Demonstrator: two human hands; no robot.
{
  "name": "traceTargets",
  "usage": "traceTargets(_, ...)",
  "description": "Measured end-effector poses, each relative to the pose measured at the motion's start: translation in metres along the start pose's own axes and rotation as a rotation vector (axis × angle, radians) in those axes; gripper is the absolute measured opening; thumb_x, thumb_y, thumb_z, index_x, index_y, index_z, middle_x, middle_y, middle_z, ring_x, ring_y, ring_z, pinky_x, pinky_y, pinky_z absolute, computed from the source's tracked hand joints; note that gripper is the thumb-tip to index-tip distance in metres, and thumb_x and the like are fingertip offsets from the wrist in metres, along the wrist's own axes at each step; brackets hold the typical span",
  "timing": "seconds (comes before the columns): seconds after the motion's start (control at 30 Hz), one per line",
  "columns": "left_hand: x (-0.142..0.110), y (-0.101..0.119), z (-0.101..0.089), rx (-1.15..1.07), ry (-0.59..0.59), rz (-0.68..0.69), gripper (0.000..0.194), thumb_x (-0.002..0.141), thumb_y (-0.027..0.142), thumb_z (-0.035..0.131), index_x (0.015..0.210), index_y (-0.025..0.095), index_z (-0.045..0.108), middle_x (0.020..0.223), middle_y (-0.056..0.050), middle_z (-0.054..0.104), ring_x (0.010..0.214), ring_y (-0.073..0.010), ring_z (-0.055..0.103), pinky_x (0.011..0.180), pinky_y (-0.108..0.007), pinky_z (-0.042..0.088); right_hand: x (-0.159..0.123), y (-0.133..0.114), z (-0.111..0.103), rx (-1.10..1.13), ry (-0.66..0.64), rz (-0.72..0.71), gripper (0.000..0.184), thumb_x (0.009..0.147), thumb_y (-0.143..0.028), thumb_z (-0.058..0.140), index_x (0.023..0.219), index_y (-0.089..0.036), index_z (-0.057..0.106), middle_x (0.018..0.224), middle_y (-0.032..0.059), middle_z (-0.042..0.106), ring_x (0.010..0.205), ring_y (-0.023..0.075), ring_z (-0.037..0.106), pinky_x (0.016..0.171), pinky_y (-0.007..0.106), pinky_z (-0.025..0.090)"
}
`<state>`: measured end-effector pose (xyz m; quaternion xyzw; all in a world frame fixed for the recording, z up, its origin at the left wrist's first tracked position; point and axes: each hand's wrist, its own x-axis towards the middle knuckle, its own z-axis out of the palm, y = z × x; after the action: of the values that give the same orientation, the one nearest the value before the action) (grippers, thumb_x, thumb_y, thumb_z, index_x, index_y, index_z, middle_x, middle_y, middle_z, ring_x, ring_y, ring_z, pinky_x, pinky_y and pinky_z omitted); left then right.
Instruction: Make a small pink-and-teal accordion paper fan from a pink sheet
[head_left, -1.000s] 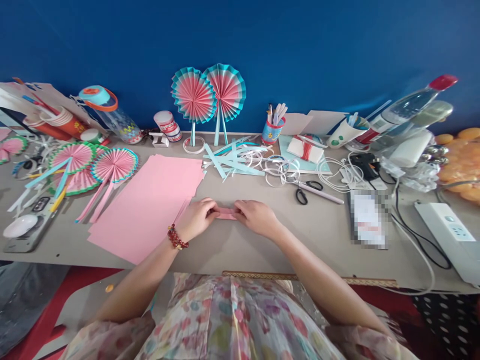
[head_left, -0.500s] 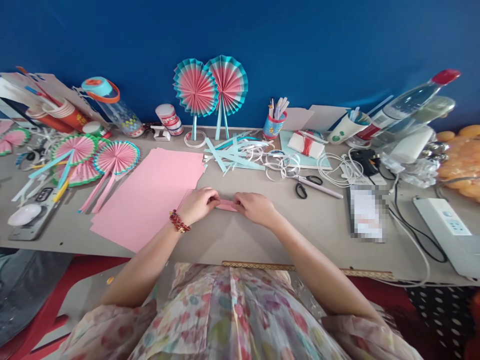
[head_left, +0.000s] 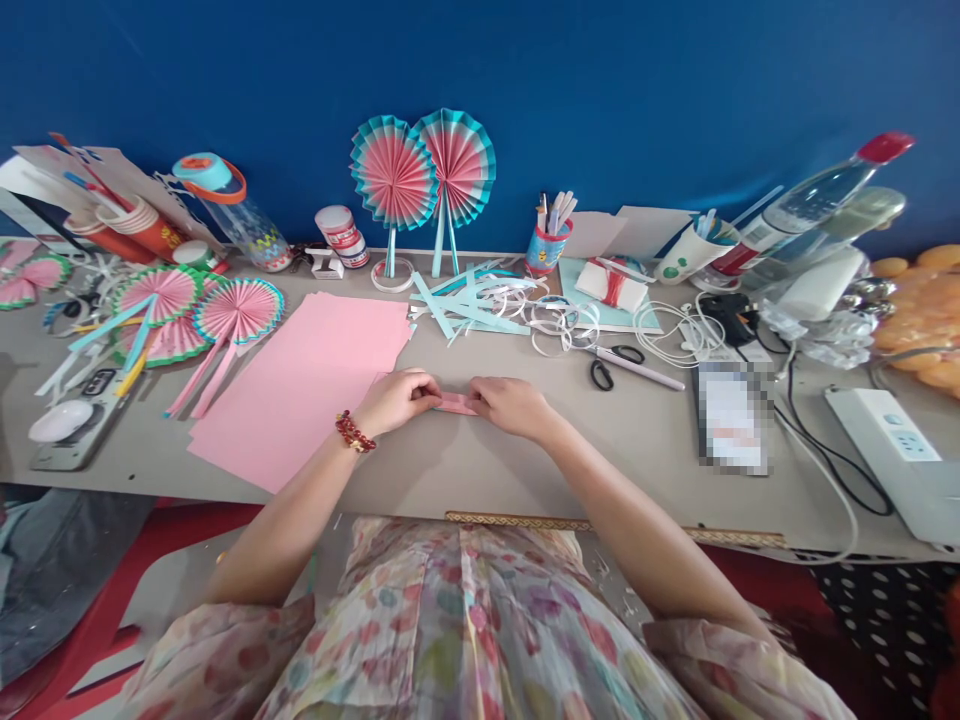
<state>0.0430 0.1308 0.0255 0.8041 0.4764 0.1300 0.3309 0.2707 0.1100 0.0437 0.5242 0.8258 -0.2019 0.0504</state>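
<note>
A narrow folded strip of pink paper (head_left: 456,402) runs between my two hands, low over the desk. My left hand (head_left: 399,398) pinches its left end, thumb and fingers closed; a red bead bracelet (head_left: 354,432) circles that wrist. At the strip's right end, my right hand (head_left: 511,404) is closed on it in the same way. Both hands hide the strip's ends. To the left lies a stack of pink paper sheets (head_left: 300,370), its right edge partly behind my left hand.
Finished paper fans (head_left: 394,175) lean on the blue wall, and more fans (head_left: 238,308) lie left. Behind my hands are paper strips (head_left: 472,300). Scissors (head_left: 626,368), a phone (head_left: 731,415) and a power strip (head_left: 892,450) lie right. A ruler (head_left: 615,527) runs along the front edge.
My hands still grip the pink strip in nearly the same spot. The whole view has shifted slightly; little else differs.
</note>
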Motion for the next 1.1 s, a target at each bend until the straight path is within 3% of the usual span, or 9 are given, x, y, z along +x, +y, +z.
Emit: traceTargets(1.1, -0.0034, 0.0004, 0.006, 0.024, 0.061, 0.017, 0.011, 0.086, 0.027, 0.059, 0.082, 0.021, 0.067, 0.085, 0.001, 0.065, 0.067, -0.0124, 0.056, 0.061, -0.024, 0.039, -0.0017, 0.0005, 0.0028, 0.0, 0.029, -0.011, 0.023, 0.1, -0.033, 0.043, 0.104, -0.023, 0.062, 0.109, 0.0052, 0.071, 0.092, 0.0187, 0.065, 0.069, 0.025, 0.038)
